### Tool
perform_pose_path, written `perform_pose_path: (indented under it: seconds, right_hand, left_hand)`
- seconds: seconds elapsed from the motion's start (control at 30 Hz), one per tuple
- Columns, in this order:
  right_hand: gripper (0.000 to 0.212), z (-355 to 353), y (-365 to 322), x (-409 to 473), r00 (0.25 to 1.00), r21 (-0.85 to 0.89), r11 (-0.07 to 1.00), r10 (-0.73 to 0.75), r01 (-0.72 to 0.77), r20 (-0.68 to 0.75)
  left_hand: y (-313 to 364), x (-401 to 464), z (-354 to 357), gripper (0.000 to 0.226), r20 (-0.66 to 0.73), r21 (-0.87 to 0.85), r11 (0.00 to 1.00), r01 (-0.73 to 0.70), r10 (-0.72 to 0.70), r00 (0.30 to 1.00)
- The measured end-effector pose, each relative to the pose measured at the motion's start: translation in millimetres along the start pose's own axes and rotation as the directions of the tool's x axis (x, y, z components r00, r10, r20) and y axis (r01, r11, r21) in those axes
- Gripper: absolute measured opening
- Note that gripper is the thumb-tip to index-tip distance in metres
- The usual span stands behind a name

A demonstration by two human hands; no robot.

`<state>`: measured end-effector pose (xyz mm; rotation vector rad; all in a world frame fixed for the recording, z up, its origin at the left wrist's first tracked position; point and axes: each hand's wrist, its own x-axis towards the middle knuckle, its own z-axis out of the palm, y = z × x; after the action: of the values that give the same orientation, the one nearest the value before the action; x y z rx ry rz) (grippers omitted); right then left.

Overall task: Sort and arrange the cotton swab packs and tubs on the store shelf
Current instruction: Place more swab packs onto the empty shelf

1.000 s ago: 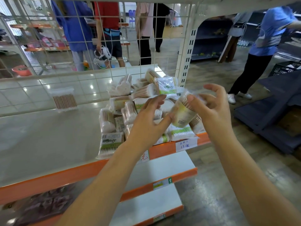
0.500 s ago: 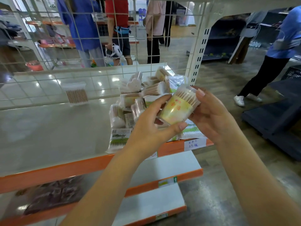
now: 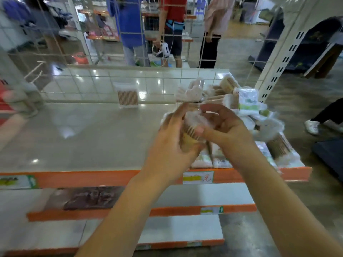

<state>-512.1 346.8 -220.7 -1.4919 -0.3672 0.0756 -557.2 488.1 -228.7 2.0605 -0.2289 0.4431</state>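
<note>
Two hands meet at frame center: your left hand (image 3: 171, 143) curls around a yellow swab tub (image 3: 191, 135), gripping its side, while your right hand (image 3: 225, 130) pinches the tub's clear top with thumb and bent fingers. Just behind them, right of center, swab packs (image 3: 246, 102) lie heaped on the shelf (image 3: 83, 138). Farther back, left of the heap, one clear swab box (image 3: 127, 96) stands alone against the wire grid (image 3: 104, 78).
</note>
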Motion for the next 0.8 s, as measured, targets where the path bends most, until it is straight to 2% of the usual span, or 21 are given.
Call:
perform_pose_path:
  seconds: [0.07, 0.13, 0.2, 0.27, 0.3, 0.33, 0.4, 0.43, 0.5, 0.57, 0.67, 0.8]
  right_hand:
    - [0.056, 23, 2, 5, 1.000, -0.113, 0.993, -0.017, 0.020, 0.027]
    - [0.061, 45, 2, 9, 0.998, -0.183, 0.982, -0.033, 0.043, 0.053]
    - [0.065, 64, 3, 16, 0.993, -0.254, 0.966, -0.027, 0.055, 0.111]
    - [0.067, 86, 2, 23, 0.987, -0.403, 0.910, -0.040, 0.100, 0.157]
    - [0.066, 95, 3, 27, 0.982, -0.519, 0.841, -0.069, 0.153, 0.178]
    - [0.068, 105, 4, 32, 0.968, -0.648, 0.725, -0.111, 0.233, 0.225]
    - [0.066, 125, 8, 39, 0.933, -0.832, 0.429, -0.098, 0.353, 0.345]
    - [0.060, 136, 10, 42, 0.923, -0.862, 0.341, -0.055, 0.376, 0.381]
    - [0.049, 159, 18, 47, 0.897, -0.861, 0.266, -0.034, 0.433, 0.441]
    - [0.048, 181, 26, 51, 0.887, -0.874, 0.197, 0.039, 0.444, 0.460]
    - [0.047, 213, 36, 57, 0.877, -0.874, 0.163, 0.083, 0.457, 0.474]
    - [0.045, 251, 47, 63, 0.868, -0.865, 0.157, 0.072, 0.476, 0.491]
  left_hand:
    - [-9, 1, -14, 0.075, -0.046, 0.108, 0.992, -0.059, 0.065, 0.997]
    - [-19, 3, -30, 0.062, -0.079, 0.222, 0.970, -0.099, 0.119, 0.990]
    - [-31, 5, -47, 0.050, -0.125, 0.273, 0.955, -0.116, 0.155, 0.980]
    - [-43, 7, -68, 0.042, -0.180, 0.296, 0.948, -0.115, 0.173, 0.968]
    - [-51, 7, -81, 0.045, -0.211, 0.302, 0.950, -0.084, 0.152, 0.965]
    - [-61, 8, -96, 0.049, -0.245, 0.308, 0.950, -0.049, 0.129, 0.961]
    - [-86, 8, -127, 0.051, -0.297, 0.332, 0.943, -0.011, 0.116, 0.948]
    - [-100, 8, -143, 0.051, -0.311, 0.354, 0.935, 0.004, 0.114, 0.944]
    - [-128, 6, -175, 0.050, -0.325, 0.389, 0.920, 0.047, 0.089, 0.941]
    - [-152, 4, -203, 0.049, -0.358, 0.370, 0.919, 0.138, 0.004, 0.934]
    - [-187, 1, -244, 0.046, -0.409, 0.355, 0.895, 0.271, -0.111, 0.906]
    - [-227, 0, -286, 0.043, -0.457, 0.341, 0.876, 0.341, -0.162, 0.875]
